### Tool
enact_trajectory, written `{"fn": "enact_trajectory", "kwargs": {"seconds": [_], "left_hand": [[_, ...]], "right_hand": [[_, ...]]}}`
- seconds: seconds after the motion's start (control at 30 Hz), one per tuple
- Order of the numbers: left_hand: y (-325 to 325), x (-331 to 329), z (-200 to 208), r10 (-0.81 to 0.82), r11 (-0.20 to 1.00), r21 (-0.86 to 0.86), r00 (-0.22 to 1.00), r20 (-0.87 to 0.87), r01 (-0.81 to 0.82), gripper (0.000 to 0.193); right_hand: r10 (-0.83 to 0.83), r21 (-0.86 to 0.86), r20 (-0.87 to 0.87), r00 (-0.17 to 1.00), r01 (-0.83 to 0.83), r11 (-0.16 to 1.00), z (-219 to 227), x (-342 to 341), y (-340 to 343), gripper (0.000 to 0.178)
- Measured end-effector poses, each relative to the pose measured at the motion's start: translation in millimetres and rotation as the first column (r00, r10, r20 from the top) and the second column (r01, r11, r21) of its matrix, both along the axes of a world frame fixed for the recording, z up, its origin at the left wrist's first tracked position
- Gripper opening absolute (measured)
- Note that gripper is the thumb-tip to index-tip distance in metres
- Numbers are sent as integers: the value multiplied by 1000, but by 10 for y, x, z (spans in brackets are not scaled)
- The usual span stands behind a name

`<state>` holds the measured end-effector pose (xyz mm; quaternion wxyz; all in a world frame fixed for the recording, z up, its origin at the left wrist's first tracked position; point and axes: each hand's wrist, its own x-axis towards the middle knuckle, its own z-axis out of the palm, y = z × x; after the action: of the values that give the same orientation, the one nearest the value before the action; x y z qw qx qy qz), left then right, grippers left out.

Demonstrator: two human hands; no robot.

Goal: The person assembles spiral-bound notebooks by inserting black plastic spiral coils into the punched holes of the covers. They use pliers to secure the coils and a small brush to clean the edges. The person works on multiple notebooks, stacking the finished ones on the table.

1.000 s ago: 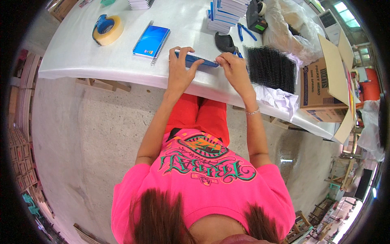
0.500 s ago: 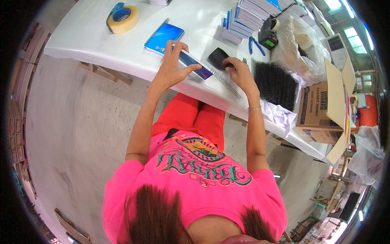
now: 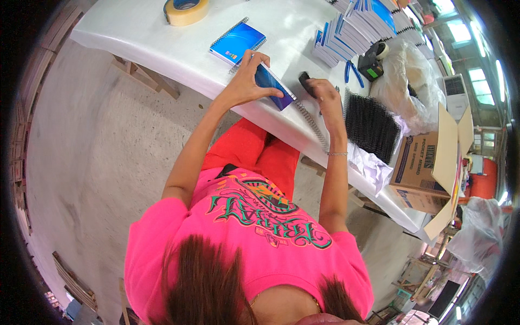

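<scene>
My left hand [image 3: 246, 81] grips a small blue notebook [image 3: 271, 86], tilted up on edge near the front of the table, its fingers and thumb around the cover. A long silver wire coil [image 3: 312, 125] runs from the notebook's right corner toward the table's front edge. My right hand [image 3: 327, 103] is closed on a dark, palm-sized block [image 3: 306, 84], held up on its side; its exact kind is unclear. Behind my left hand lies a blue spiral notebook [image 3: 238, 41] with wire along its far and near edges.
Stacked blue booklets [image 3: 336, 40], blue-handled pliers [image 3: 355, 75] and a black device [image 3: 374, 60] stand farther back. Right of my right hand are a heap of black coils [image 3: 371, 127], a plastic bag [image 3: 401, 81] and an open carton [image 3: 414, 162]. A tape roll [image 3: 187, 13] lies far left.
My right hand has picked up and tilted the dark block, which was lying flat on the table. The notebook stays in my left hand. The whole view has shifted slightly.
</scene>
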<state>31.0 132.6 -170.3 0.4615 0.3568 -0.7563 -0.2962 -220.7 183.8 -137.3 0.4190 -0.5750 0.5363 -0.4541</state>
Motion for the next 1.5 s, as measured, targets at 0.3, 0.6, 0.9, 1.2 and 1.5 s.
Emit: {"fn": "enact_trajectory", "kwargs": {"seconds": [0.3,0.6,0.9,1.2,1.5], "left_hand": [[-19,-87,26,-19,1000,6,1000,-4,19,76],[-35,-75,2,-87,996,-8,996,-25,87,71],[-17,-129,-8,-181,977,97,980,-82,189,90],[-43,-108,-32,-201,936,239,950,-239,258,107],[-22,-97,2,-257,895,309,937,-236,323,98]], "right_hand": [[351,-27,317,881,-362,932,224,-203,94,37],[56,101,130,990,-69,992,225,-49,165,25],[176,136,-193,965,-151,979,288,-67,237,27],[40,174,398,917,-118,978,128,-170,208,20],[-24,156,-24,999,28,987,274,127,240,29]]}}
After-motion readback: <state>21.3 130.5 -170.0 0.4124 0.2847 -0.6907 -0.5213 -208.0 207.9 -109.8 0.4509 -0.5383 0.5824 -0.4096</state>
